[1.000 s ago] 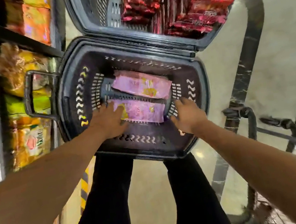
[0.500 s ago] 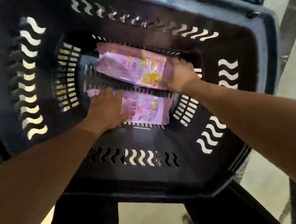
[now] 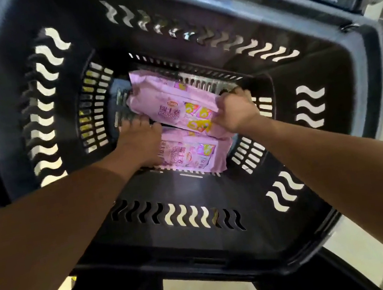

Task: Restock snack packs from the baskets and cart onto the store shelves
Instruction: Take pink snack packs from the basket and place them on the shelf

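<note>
Deep in the basket (image 3: 341, 86), my right hand (image 3: 235, 110) pinches the upper pink pack (image 3: 166, 103) at its soft, crinkly end, my left hand (image 3: 142, 142) grips the lower pack (image 3: 194, 154).

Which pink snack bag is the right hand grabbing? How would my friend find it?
Look down into the big black basket. Two pink packs lie at the bottom. The right hand pinches the farther pink pack, which overlaps the nearer pink pack beside the left hand.
</note>
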Available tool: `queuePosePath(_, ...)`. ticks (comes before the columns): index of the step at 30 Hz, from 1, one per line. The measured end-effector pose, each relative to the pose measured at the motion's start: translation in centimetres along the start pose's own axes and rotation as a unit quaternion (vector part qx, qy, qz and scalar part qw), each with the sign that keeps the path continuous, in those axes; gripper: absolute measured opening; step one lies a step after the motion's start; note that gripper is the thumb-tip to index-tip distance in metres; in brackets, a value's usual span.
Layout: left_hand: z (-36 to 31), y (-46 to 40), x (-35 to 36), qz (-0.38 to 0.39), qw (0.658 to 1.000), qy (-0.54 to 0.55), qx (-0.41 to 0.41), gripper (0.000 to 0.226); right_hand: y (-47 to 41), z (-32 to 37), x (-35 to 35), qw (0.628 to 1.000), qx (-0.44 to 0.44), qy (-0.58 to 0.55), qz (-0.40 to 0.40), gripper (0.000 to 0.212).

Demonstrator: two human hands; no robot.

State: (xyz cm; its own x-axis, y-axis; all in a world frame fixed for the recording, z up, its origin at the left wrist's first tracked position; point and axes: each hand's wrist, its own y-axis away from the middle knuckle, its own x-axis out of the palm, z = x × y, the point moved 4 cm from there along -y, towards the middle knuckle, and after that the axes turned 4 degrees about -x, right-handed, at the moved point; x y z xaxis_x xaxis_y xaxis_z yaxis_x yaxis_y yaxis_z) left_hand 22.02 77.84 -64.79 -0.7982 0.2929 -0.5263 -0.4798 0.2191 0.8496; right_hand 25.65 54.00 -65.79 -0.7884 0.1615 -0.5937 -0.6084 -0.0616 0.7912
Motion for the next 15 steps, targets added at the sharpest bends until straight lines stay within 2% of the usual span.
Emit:
queuePosePath(3, 0.1, 0.3, -0.4, 0.007, 1.0, 0.013, 0.008, 0.08, 0.6, 0.3, -0.5, 0.999, -0.016, 0.02, 0.019, 0.027)
queuePosePath(5, 0.1, 0.4, -0.5, 0.008, 1.0, 0.012, 0.009, 0.087, 0.9, 0.8, -1.0, 0.999, -0.02, 0.017, 0.029, 0.02)
queuePosePath(7, -0.1, 0.5, -0.7, 0.015, 1.0, 0.011, 0.005, 0.093, 1.1, 1.1, -1.3, 0.999, -0.012, -0.008, 0.034, 0.023)
queuePosePath(8, -0.2, 0.5, -1.0, 0.014, 1.0, 0.005, -0.001, 0.095, 1.2, 1.2, -1.5, 0.999, -0.011, -0.019, 0.029, 0.031)
queuePosePath(11, -0.5, 0.5, -1.7, 0.015, 0.999, -0.032, -0.017, 0.095, 2.3, 1.9, -2.1, 0.999, -0.028, -0.04, 0.008, 0.073)
queuePosePath(13, -0.8, 0.8, -2.0, 0.012, 0.997, -0.071, -0.013, 0.092, 2.9, 2.4, -2.6, 0.997, -0.053, -0.047, 0.013, 0.086)
queuePosePath(15, -1.2, 1.2, -2.6, -0.002, 0.995, -0.1, 0.003, 0.091, 3.3, 2.7, -2.9, 0.997, -0.065, -0.023, 0.038, 0.084)
